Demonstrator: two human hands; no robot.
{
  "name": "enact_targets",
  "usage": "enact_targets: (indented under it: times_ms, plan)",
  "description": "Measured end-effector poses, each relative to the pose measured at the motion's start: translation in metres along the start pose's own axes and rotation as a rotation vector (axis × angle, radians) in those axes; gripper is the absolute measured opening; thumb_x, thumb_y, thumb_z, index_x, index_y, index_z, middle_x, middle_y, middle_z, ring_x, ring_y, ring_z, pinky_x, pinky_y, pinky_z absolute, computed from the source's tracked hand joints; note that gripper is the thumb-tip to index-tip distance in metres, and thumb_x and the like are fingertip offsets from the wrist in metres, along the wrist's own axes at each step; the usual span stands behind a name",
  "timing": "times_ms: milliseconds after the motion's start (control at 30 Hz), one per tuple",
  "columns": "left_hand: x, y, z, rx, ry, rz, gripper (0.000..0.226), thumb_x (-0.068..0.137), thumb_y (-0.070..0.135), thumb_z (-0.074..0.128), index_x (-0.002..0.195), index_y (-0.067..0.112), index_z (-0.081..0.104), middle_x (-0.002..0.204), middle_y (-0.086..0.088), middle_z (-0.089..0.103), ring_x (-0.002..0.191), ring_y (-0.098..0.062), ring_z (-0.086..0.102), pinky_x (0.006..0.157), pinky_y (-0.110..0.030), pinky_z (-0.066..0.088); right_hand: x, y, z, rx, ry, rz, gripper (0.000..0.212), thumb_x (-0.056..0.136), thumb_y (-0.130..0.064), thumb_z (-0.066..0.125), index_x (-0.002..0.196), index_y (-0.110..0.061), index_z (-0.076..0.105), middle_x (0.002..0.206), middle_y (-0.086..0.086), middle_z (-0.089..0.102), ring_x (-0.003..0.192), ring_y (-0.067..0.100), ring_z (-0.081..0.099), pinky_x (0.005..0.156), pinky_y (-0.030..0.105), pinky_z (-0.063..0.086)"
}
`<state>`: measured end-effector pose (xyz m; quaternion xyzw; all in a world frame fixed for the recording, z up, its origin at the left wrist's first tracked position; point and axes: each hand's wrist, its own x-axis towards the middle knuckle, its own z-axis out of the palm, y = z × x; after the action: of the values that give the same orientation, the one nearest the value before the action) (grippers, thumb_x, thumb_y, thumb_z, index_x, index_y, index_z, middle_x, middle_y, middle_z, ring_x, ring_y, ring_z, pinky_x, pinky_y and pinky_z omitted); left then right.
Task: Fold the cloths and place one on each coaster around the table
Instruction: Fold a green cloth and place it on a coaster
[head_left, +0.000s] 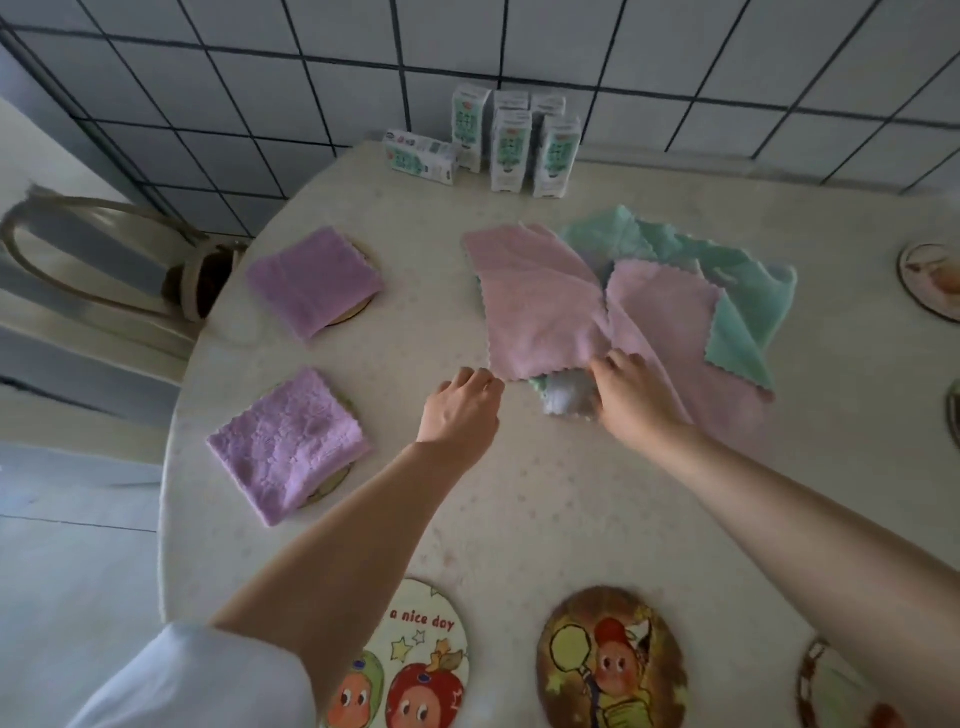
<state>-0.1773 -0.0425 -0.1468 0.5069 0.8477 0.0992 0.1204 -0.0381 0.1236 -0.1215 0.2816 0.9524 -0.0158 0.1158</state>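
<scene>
Two hands meet at the near edge of a pink cloth atop the unfolded pile on the table, the right hand pinching it, the left hand curled at its corner, hold unclear.

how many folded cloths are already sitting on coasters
2, both purple, at the left side of the table: the far cloth on the far coaster and the near cloth on the near coaster. Any beyond the frame's right edge would be hidden.
</scene>
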Motion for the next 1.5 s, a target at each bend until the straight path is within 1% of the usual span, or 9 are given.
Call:
enact_targets:
  times_ms: [133,233,400,733,900,1067,1167,1333,1500]
  plan:
    - [0.027,0.025,0.013,0.008,0.027,0.091,0.050,0.085,0.006,0.051,0.135,0.013,0.045,0.143,-0.002,0.040,0.134,-0.022,0.032,0.105,-0.035,0.035,0.013,0.025,0.007,-0.139,0.066,-0.116,0.050,0.053,0.005,0.073,0.102,-0.001,0.060,0.094,0.016,0.060,0.082,0.038,0.058,0.062,0.040,0.049]
    - [0.043,0.035,0.023,0.046,0.022,0.125,0.055,0.091,0.007,0.048,0.144,0.011,0.034,0.155,-0.005,0.024,0.144,-0.025,0.019,0.115,-0.038,0.023,0.024,0.029,0.008,-0.193,0.120,-0.230,0.053,0.062,0.002,0.056,0.116,0.003,0.056,0.111,0.017,0.059,0.095,0.037,0.057,0.074,0.041,0.050]
    - [0.064,0.038,0.038,0.108,0.026,0.140,0.060,0.087,0.017,0.061,0.142,0.007,0.038,0.152,-0.011,0.032,0.141,-0.029,0.027,0.112,-0.046,0.029,0.039,0.031,0.024,-0.249,0.097,-0.277,0.042,0.085,-0.008,0.040,0.124,0.004,0.051,0.123,0.021,0.054,0.110,0.037,0.051,0.091,0.046,0.043]
    - [0.093,0.026,0.030,0.121,0.000,0.111,0.067,0.080,0.013,0.068,0.140,0.005,0.040,0.146,-0.011,0.042,0.135,-0.031,0.038,0.107,-0.046,0.036,0.061,0.030,0.004,0.011,0.223,-0.305,0.017,0.059,0.003,0.069,0.066,-0.011,0.063,0.063,0.005,0.063,0.062,0.028,0.061,0.058,0.033,0.049]
    - [0.101,0.005,0.016,0.024,0.083,0.180,0.049,0.085,0.006,0.063,0.133,0.006,0.052,0.135,-0.013,0.054,0.125,-0.030,0.051,0.105,-0.044,0.039,0.068,0.035,-0.006,0.145,0.444,-0.329,0.020,0.076,0.001,0.061,0.094,-0.009,0.065,0.087,0.005,0.067,0.083,0.029,0.061,0.064,0.036,0.051]
    - [0.110,-0.001,-0.025,-0.077,0.135,0.220,0.058,0.081,-0.002,0.063,0.136,0.012,0.049,0.132,-0.014,0.057,0.119,-0.032,0.056,0.099,-0.047,0.047,0.070,0.037,-0.008,0.120,0.306,-0.254,0.055,0.071,-0.002,0.067,0.124,-0.003,0.052,0.122,0.011,0.058,0.110,0.030,0.056,0.086,0.040,0.052]
    - [0.115,-0.005,-0.055,-0.079,0.168,0.205,0.062,0.081,-0.009,0.058,0.137,0.015,0.048,0.134,-0.010,0.056,0.119,-0.030,0.057,0.094,-0.047,0.050,0.074,0.036,-0.015,0.191,0.266,-0.164,0.046,0.082,-0.004,0.058,0.128,-0.006,0.048,0.126,0.009,0.057,0.114,0.027,0.055,0.093,0.038,0.049]
    - [0.119,-0.011,-0.096,-0.063,0.275,0.156,0.054,0.084,-0.010,0.053,0.134,0.011,0.051,0.130,-0.011,0.059,0.110,-0.030,0.062,0.089,-0.045,0.053,0.090,0.035,-0.044,0.363,0.242,-0.026,0.024,0.089,-0.008,0.050,0.110,-0.011,0.060,0.095,0.006,0.065,0.088,0.027,0.062,0.071,0.040,0.055]
    - [0.120,-0.019,-0.127,-0.097,0.394,0.059,0.041,0.090,-0.006,0.048,0.129,0.007,0.053,0.123,-0.014,0.063,0.101,-0.032,0.065,0.086,-0.045,0.054,0.105,0.036,-0.085,0.498,0.241,0.034,0.023,0.088,-0.007,0.043,0.090,-0.015,0.065,0.073,0.003,0.060,0.067,0.026,0.058,0.056,0.028,0.037]
